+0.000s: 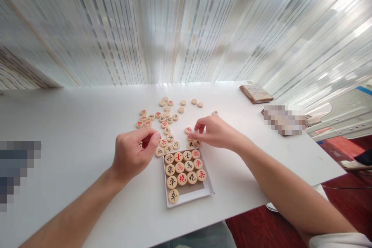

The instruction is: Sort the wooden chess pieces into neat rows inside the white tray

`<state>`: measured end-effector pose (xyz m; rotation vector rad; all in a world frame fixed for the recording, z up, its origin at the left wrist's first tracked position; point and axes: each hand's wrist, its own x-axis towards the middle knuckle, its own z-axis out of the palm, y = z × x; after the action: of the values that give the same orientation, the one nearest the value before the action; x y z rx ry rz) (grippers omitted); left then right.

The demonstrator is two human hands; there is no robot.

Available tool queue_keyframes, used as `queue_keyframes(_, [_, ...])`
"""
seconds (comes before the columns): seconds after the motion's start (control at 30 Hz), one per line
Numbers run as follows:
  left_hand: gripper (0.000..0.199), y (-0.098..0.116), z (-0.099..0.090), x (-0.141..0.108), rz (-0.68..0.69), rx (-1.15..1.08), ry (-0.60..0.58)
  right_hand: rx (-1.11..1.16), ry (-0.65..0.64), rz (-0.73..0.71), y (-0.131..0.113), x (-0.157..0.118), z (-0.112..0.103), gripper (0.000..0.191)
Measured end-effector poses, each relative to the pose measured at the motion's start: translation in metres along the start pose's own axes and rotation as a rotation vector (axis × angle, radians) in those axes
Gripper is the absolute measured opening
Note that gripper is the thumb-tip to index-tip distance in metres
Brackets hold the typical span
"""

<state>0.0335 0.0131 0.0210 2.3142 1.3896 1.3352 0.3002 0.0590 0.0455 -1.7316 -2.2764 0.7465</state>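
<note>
My left hand (132, 153) is curled above the table, left of the box, with thumb and forefinger together. Whatever it may hold is hidden. My right hand (217, 131) reaches over a few round xiangqi pieces behind the box, thumb and forefinger apart. Its thumb is at or just above one piece; contact is unclear. A red-marked piece (188, 130) lies near its fingertips. Before me, a shallow white box (188, 198) holds rows of wooden pieces with red and black characters. A black-marked piece (173, 196) sits alone in its front left corner.
Loose pieces (148, 123) are scattered behind the box, some face down. One piece (215, 113) lies apart beyond my right hand. A brown box (256, 93) rests at the back right of the white table (87, 120). A striped curtain (162, 27) hangs behind.
</note>
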Motion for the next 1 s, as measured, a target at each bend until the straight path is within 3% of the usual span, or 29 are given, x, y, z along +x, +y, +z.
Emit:
queue_keyframes(0.2, [0.029,-0.010,0.005,-0.018,0.005,-0.045,0.002,0.076,0.017,0.011,0.002,0.006,0.023,0.023])
queue_keyframes(0.4, [0.028,-0.010,0.007,-0.017,-0.026,-0.147,-0.026,0.236,0.078,-0.017,0.003,0.012,0.020,0.021])
queue_keyframes(0.47, [0.028,-0.009,0.007,-0.017,-0.053,-0.195,-0.030,0.325,0.077,-0.050,-0.004,0.011,0.019,0.030])
queue_keyframes(0.6, [0.016,-0.005,0.010,-0.019,-0.137,-0.301,-0.025,0.895,-0.014,-0.060,-0.028,0.008,0.027,0.050])
queue_keyframes(0.7, [0.030,-0.001,0.013,-0.021,-0.215,-0.445,-0.014,1.217,-0.137,-0.032,-0.043,0.001,0.040,0.044])
queue_keyframes(0.83, [0.022,0.001,0.015,-0.025,-0.173,-0.480,0.010,1.290,-0.121,-0.016,-0.047,-0.011,0.053,0.032])
queue_keyframes(1.0, [0.017,0.002,0.015,-0.026,-0.072,-0.441,-0.020,1.264,-0.109,0.002,-0.040,-0.023,0.055,0.034])
